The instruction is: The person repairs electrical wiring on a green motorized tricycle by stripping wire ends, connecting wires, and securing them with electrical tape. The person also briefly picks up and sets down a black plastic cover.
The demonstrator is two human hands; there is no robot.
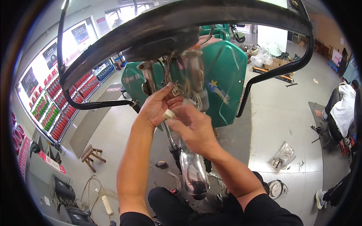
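Note:
My left hand (157,105) pinches a small pale connector (174,90) on the wire bundle (166,69) hanging at the front fork, below a black housing (158,45). My right hand (192,130) is just below and right of it, its fingers closed on a white plastic connector (169,113). Behind both hands are a green vehicle body panel (226,86) and metal fork tubes (148,75). A chrome front mudguard (192,175) sits below my wrists.
A black frame (226,17) arches overhead. A stool (89,157) and cords (96,196) lie left, beside product shelves (52,105). Right are a bagged part (283,156), cluttered packaging (264,60), a seated person in white (343,107) and another person's shoe (320,197).

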